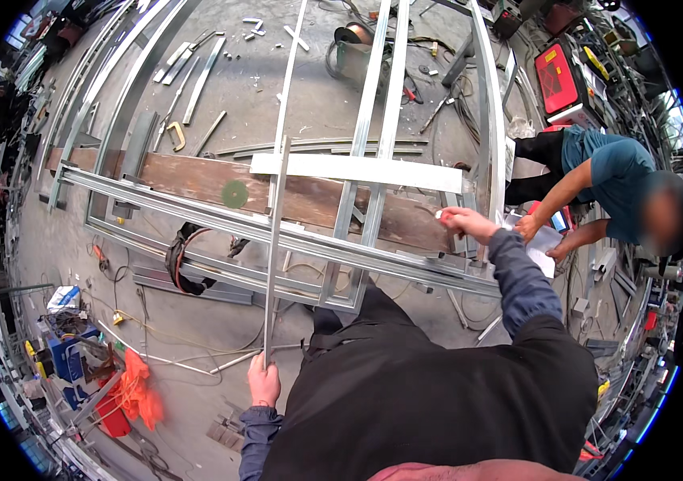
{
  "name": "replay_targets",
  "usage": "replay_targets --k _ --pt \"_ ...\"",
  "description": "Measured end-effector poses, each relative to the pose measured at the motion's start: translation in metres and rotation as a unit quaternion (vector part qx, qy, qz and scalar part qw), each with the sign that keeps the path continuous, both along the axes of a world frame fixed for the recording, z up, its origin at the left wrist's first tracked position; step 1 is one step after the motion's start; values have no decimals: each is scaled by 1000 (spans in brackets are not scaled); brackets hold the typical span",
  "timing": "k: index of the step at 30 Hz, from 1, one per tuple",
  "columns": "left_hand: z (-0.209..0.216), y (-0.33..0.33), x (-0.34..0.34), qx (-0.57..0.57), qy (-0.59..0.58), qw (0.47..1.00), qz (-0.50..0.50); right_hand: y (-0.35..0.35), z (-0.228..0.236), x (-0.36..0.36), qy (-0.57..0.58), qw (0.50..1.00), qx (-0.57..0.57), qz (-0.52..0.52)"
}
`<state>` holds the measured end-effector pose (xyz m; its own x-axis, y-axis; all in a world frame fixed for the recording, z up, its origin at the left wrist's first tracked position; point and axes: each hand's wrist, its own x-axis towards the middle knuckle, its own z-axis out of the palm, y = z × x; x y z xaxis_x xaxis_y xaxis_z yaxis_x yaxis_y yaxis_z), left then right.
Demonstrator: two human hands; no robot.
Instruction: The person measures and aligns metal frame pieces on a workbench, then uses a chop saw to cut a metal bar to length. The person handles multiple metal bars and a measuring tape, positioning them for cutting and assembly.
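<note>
My left hand [264,382] is closed around the lower end of a long, thin metal bar [272,276]. The bar runs away from me across the rails of a large metal frame [406,266]. Over the frame's right part, my right hand [471,224] has its fingers bent around a small red and white object [444,215], too small to name. Beyond that hand, a pale flat metal strip [357,170] lies across the frame's uprights. Under the rails is a worn brown plank [185,178] with a round green disc [234,193] on it.
At the right, a person in a teal shirt [606,156] bends over white paper [544,244] beside a red case [559,78]. A yellow clamp [175,136] and metal offcuts lie on the floor beyond. Cables, an orange bag [141,390] and a blue machine [65,354] are at left.
</note>
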<state>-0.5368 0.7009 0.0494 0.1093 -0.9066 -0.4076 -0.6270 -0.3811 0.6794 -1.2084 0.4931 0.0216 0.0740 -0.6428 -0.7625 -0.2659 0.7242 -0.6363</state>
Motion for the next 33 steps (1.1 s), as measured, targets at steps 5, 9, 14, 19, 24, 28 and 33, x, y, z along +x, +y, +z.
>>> replay_targets --k 5,9,14,19,24,28,33 --pt "1 -16 8 74 79 993 38 12 156 64 -133 984 -92 -74" --pt "29 -67 -7 37 218 974 40 27 190 175 -155 979 -129 21" --pt "96 -139 -37 17 410 912 -8 61 165 333 16 922 -336 192" --pt "116 -161 -46 48 400 907 -123 89 162 373 81 901 -376 202" --pt "117 -158 -62 93 361 907 -196 116 163 368 99 899 -379 198" --pt "117 -149 -81 99 372 903 -192 136 156 360 124 898 -385 173" --pt "124 -155 -92 118 335 901 -249 148 150 322 197 871 -404 199"
